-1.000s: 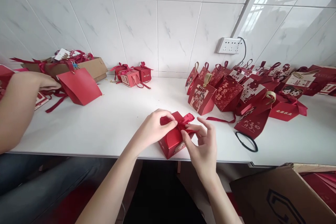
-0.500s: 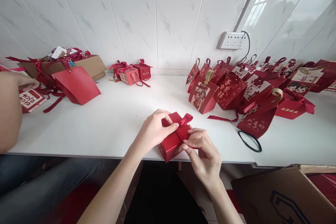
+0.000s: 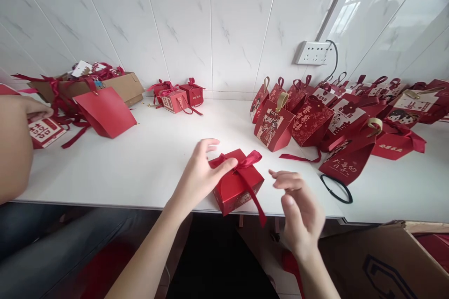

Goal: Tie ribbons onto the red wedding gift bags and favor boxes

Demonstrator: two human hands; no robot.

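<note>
A red gift box (image 3: 233, 187) sits at the table's front edge, with a red ribbon bow (image 3: 249, 159) on its lid. One ribbon tail (image 3: 257, 203) hangs over the front of the box. My left hand (image 3: 203, 173) is at the box's left side, its thumb stretched across the lid close to the bow and its fingers apart from the thumb. Whether the thumb presses on the lid I cannot tell. To the right of the box my right hand (image 3: 301, 205) is in the air with loosely bent, parted fingers, holding nothing.
Several red gift bags (image 3: 273, 124) stand at the right, near a black ring (image 3: 336, 189). Small tied boxes (image 3: 175, 98) sit by the wall. At left are a cardboard tray (image 3: 133, 88), a red bag (image 3: 105, 112) and another person's arm (image 3: 16, 149). A carton (image 3: 365, 261) stands lower right.
My right hand has let go of the ribbon and moved right, away from the box. The ribbon tail now hangs loose. My left fingers have lifted and spread from the bow.
</note>
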